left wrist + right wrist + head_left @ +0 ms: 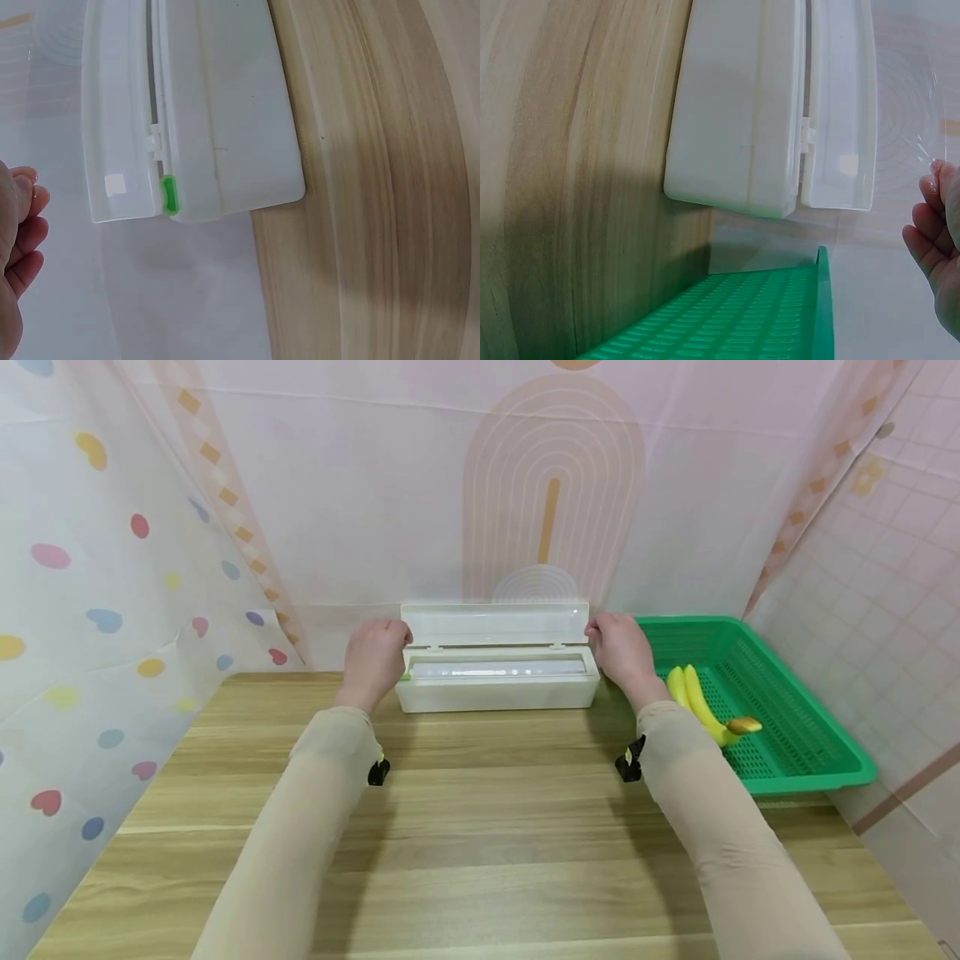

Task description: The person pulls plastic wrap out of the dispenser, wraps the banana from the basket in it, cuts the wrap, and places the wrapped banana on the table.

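Observation:
A long white cling film dispenser (498, 697) stands at the back of the table with its lid (495, 628) raised. Inside it lies a shiny roll of cling film (498, 669). A small green piece (169, 195) shows at its left end. My left hand (377, 662) is by the left end of the lid, my right hand (624, 652) by the right end. In the right wrist view, thumb and fingertips pinch a creased edge of clear film (931, 142). The left hand's fingertips are pinched together likewise, with the transparent film hard to see there.
To the right stands a green plastic basket (817, 714) with yellow bananas (701, 702) in it, close to my right forearm. A patterned cloth (360, 527) hangs right behind the dispenser. The wooden tabletop (495, 827) stretches in front.

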